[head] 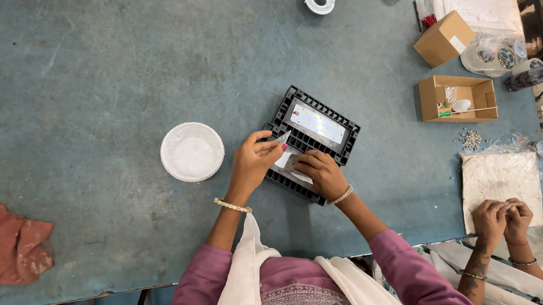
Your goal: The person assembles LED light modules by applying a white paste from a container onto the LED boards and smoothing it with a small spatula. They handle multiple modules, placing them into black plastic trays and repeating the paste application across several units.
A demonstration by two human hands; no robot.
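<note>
Currently mid-job | black finned lamp housing (pixel 326 139) at table centre, LED board already seated | left hand (pixel 253 164) pinches a small white strip (pixel 283 137) | right hand (pixel 320 172) presses flat on housing, gripping nothing | white tub (pixel 192 151) at 9 o'clock | brown cartons (pixel 444 38) at 2 o'clock | co-worker's hands (pixel 504 217) at 4 o'clock

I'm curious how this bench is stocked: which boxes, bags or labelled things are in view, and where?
Closed cardboard box: right of the black housing, brown cube, white label.
Open cardboard box: below it, brown tray holding small parts.
Clear plastic bag: beside both boxes, holding round rolls.
</note>
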